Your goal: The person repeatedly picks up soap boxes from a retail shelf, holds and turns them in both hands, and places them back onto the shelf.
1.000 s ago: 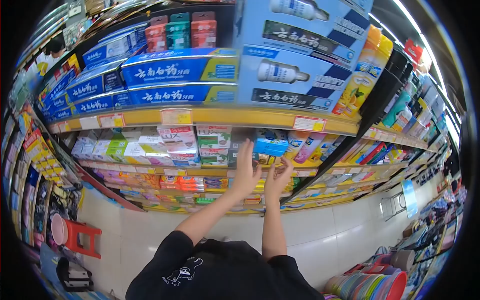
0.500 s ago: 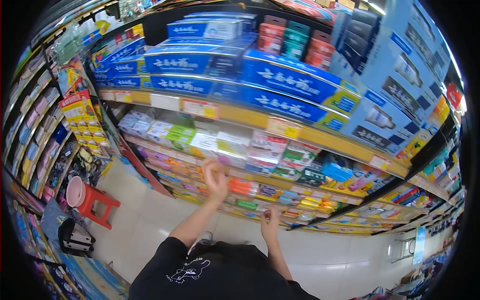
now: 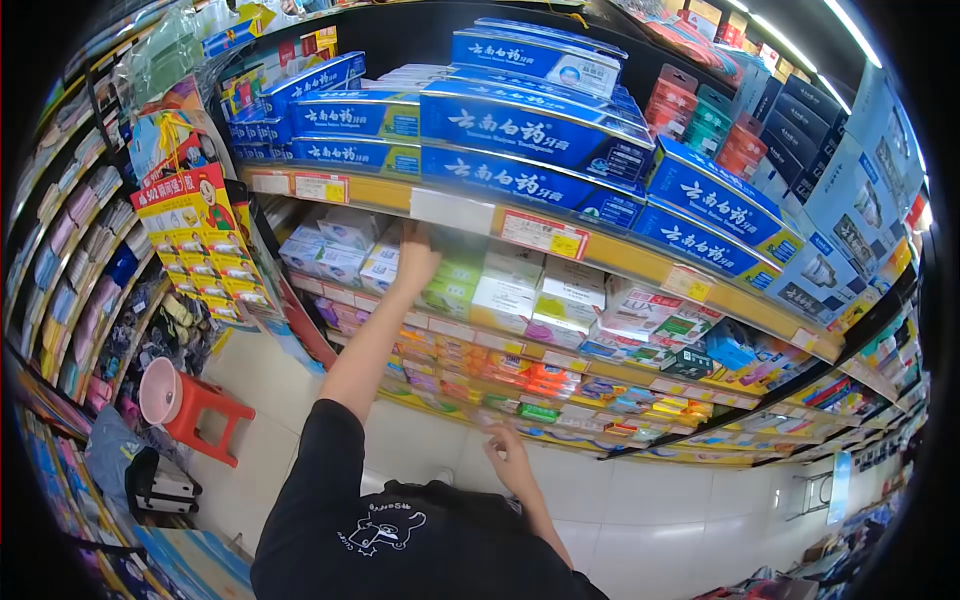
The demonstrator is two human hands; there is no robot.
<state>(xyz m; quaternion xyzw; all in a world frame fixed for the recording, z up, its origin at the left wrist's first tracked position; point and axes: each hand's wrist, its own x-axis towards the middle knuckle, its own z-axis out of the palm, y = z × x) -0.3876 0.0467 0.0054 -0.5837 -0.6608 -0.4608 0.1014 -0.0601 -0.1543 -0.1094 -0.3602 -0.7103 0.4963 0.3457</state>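
Observation:
My left hand [image 3: 418,258] reaches into the second shelf, just under the shelf edge above. Its fingers are in among the boxes and mostly hidden, so I cannot tell whether they grip one. Around it are a green and white box [image 3: 452,284] on the right and white-and-blue boxes [image 3: 380,268] on the left. Lower down, in front of the bottom shelves, hangs my right hand [image 3: 508,455]. Its fingers are loosely bent and apart, with nothing visible in them.
Blue toothpaste boxes [image 3: 530,125] are stacked on the top shelf, above a yellow edge [image 3: 390,192] with price tags. A yellow card of small packets [image 3: 205,245] hangs at the left. A red stool [image 3: 208,415] with a pink basin [image 3: 160,390] stands on the floor.
My left hand has gone up and forward, from in front of the lower shelves into the second shelf. My right hand has shifted slightly left and down. The view has turned left.

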